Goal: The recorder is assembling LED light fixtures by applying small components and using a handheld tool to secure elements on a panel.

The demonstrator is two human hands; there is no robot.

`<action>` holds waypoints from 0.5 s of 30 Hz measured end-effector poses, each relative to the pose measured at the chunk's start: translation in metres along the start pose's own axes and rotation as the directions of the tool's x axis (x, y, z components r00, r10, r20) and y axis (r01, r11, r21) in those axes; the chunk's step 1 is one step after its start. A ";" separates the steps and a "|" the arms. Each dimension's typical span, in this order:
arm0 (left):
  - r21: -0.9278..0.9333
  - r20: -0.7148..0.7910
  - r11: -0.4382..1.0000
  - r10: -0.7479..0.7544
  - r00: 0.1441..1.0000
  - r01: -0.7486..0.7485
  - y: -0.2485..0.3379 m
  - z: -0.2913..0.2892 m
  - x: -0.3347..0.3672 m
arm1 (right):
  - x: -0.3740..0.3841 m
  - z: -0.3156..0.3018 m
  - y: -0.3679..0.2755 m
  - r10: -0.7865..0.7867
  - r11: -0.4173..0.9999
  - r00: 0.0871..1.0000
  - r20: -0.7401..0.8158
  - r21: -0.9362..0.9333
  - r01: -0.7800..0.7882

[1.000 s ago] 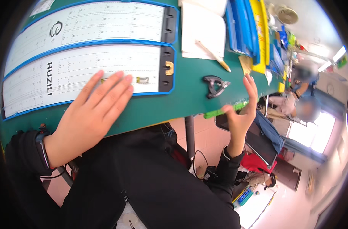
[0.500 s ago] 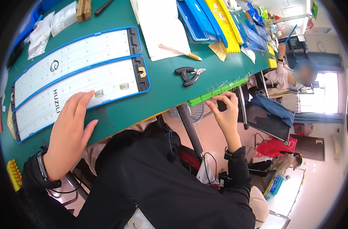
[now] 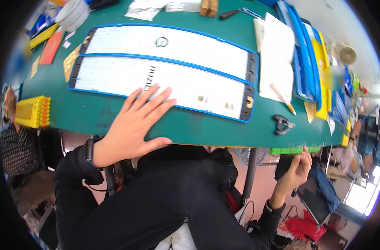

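Note:
A long hinged case [image 3: 190, 70] lies opened out on the green table, with white ruled panels, blue rims and black end pieces. My left hand [image 3: 133, 127] is open, fingers spread, its fingertips over the near rim of the case. Two small yellowish pieces [image 3: 203, 99] sit on the near panel, to the right of that hand. At the table's front right edge, my right hand [image 3: 296, 171] is raised beside a green strip [image 3: 281, 150] topped with fine upright wires. Its index finger points up while the others curl in. Anything between those fingers is hidden.
Black-handled cutters [image 3: 283, 124] lie near the green strip. Farther back are an open notebook [image 3: 276, 58], a pen [image 3: 283, 99] and blue trays [image 3: 306, 71]. A yellow block [image 3: 30, 111] stands at the left edge, near another person's arm [image 3: 10, 102].
The view has turned, showing more of the table's left side. My left fingers have spread and shifted left along the case, away from the small pieces. My right index finger has straightened upward.

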State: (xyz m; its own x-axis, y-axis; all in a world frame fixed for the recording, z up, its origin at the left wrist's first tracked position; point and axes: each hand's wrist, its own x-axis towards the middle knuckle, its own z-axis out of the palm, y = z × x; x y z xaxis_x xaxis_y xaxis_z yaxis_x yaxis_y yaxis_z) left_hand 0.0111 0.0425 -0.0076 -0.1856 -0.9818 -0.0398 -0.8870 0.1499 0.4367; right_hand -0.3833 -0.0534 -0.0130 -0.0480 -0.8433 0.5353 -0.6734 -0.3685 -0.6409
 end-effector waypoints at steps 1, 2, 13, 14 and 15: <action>-0.031 -0.004 1.000 -0.004 1.000 0.004 0.000 -0.001 -0.002 | -0.005 0.003 -0.024 -0.010 0.995 0.994 0.108 0.104 -0.002; -0.024 -0.005 1.000 -0.021 1.000 0.020 0.000 0.004 -0.002 | -0.010 0.004 -0.046 -0.028 0.981 0.978 0.205 0.194 -0.012; -0.998 0.022 0.068 0.542 0.840 -0.018 0.048 0.016 -0.014 | 0.067 0.091 -0.203 -0.700 0.633 0.460 0.546 0.773 0.046; -0.994 -0.084 0.018 0.542 0.836 -0.111 0.040 0.008 -0.015 | 0.076 0.084 -0.202 -0.545 0.698 0.664 0.512 0.715 0.022; -0.994 -0.103 -0.008 0.348 0.932 -0.107 0.033 -0.007 -0.019 | 0.089 0.092 -0.200 -0.463 0.736 0.723 0.514 0.677 -0.010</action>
State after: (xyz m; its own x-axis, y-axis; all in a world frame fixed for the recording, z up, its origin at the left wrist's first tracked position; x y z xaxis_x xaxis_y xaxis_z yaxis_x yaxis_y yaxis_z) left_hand -0.0112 0.0655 0.0136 -0.4381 -0.8747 0.2072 0.4470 -0.0120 0.8944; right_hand -0.1850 -0.0911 0.1119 0.6558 -0.6399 0.4006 0.0043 -0.5275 -0.8496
